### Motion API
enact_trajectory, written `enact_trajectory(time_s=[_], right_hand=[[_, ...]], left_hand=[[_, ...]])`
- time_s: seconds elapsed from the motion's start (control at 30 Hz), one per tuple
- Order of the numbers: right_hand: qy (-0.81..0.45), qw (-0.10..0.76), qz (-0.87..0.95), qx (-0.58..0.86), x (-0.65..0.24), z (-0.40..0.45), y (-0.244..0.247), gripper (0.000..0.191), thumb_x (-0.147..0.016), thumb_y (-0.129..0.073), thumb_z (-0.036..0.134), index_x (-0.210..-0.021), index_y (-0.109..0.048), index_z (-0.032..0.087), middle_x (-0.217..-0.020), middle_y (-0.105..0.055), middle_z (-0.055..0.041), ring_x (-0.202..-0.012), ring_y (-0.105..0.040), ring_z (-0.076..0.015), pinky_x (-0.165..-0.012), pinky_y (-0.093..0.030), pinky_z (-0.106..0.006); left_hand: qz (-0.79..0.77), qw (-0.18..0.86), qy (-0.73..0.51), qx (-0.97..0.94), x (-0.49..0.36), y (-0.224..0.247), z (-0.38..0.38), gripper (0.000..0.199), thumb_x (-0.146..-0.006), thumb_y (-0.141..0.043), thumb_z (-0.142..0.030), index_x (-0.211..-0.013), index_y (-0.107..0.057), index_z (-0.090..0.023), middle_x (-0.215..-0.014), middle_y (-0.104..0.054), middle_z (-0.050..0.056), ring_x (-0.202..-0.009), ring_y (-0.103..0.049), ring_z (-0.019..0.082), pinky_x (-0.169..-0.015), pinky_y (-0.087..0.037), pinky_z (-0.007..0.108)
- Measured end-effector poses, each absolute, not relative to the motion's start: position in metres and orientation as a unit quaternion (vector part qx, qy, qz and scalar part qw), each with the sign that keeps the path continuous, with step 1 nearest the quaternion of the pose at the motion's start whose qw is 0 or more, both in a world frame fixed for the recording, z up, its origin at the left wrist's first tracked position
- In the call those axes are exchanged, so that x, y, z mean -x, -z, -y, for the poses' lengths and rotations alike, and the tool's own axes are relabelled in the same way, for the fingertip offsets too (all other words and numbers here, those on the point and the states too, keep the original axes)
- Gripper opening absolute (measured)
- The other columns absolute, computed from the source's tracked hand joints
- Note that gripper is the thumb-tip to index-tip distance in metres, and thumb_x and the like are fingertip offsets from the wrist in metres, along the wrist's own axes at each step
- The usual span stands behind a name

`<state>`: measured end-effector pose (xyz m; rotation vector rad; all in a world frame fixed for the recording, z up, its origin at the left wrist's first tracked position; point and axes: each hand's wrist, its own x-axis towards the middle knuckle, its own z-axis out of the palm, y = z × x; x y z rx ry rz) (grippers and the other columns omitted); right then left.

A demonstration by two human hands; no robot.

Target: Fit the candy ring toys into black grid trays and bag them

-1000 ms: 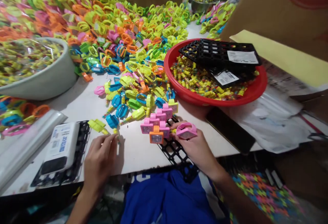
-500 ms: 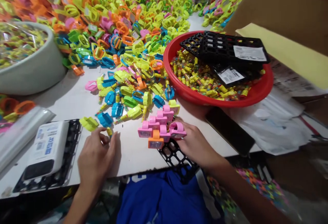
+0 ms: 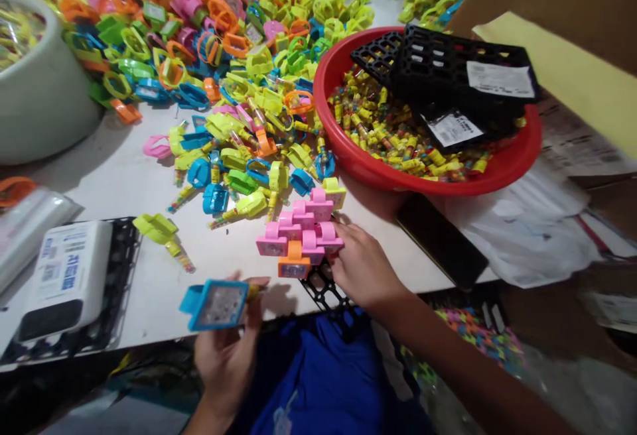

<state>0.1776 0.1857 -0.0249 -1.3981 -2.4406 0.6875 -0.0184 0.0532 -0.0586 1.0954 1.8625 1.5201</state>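
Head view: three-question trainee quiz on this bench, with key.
1. True or false: the left hand holds a blue square-faced plastic toy ring.
2. What colour is the round plastic basin heaped with small yellow tubes?
3. Which is nearer the stack of pink and orange plastic rings: the left hand or the right hand?

Key: 1 true; 2 red; 3 right hand.

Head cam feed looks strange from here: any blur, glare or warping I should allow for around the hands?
Head view: the blue square plastic ring toy in the left hand looks slightly soft, probably from motion; shadows on the white table are soft; the red plastic basin shows mild highlights; wide-angle distortion stretches the frame's edges.
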Motion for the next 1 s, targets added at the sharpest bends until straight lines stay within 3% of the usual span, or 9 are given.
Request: enact_trajectory(time_s=[0.17,0.3,0.5,0.7,1.0], right_hand=[[-0.223,0.144,0.842,0.469,-0.174,-0.185,0.026,0.051,-0.083,-0.052,-0.004,-0.127,-0.071,0.014,-0.119,-0.078,-0.0157,-0.111,-0.069,-0.032,-0.112,-0.054,-0.049],[-0.219,0.198,0.834,0.466,-0.171,-0.183,0.036,0.049,-0.084,-0.051,-0.006,-0.122,-0.073,0.015,-0.118,-0.078,-0.015,-0.116,-0.068,-0.0302,-0.115,-0.051,-0.048],[-0.211,0.251,0.83,0.452,-0.17,-0.18,0.057,0.033,-0.088,-0.054,-0.004,-0.105,-0.077,0.015,-0.111,-0.079,-0.0154,-0.115,-0.07,-0.0305,-0.117,-0.052,-0.053],[-0.222,0.287,0.824,0.436,-0.172,-0.173,0.069,0.035,-0.096,-0.055,0.005,-0.124,-0.074,0.014,-0.129,-0.076,-0.018,-0.134,-0.064,-0.0322,-0.127,-0.044,-0.057],[-0.231,0.314,0.812,0.433,-0.172,-0.171,0.074,0.034,-0.098,-0.057,0.01,-0.127,-0.073,0.018,-0.126,-0.077,-0.0168,-0.142,-0.059,-0.0349,-0.128,-0.041,-0.066]], left_hand=[[-0.636,0.269,-0.531,-0.49,-0.005,0.056,-0.058,0.013,-0.105,-0.069,-0.038,-0.109,-0.071,-0.026,-0.113,-0.075,0.007,-0.112,-0.075,0.024,-0.1,-0.066,0.04],[-0.589,0.307,-0.547,-0.509,-0.008,0.054,-0.064,0.018,-0.107,-0.065,-0.041,-0.112,-0.071,-0.025,-0.112,-0.074,0.007,-0.111,-0.074,0.022,-0.101,-0.064,0.036],[-0.555,0.306,-0.539,-0.556,0.003,0.061,-0.055,0.018,-0.107,-0.064,-0.027,-0.122,-0.075,-0.028,-0.121,-0.068,0.007,-0.114,-0.072,0.02,-0.103,-0.061,0.033],[-0.571,0.29,-0.553,-0.533,0.006,0.074,-0.046,0.027,-0.106,-0.067,-0.023,-0.129,-0.076,-0.033,-0.122,-0.077,0.005,-0.113,-0.077,0.022,-0.098,-0.064,0.034],[-0.537,0.216,-0.516,-0.632,0.006,0.077,-0.061,0.028,-0.106,-0.061,-0.013,-0.13,-0.071,-0.025,-0.12,-0.081,0.006,-0.106,-0.081,0.018,-0.094,-0.065,0.025]])
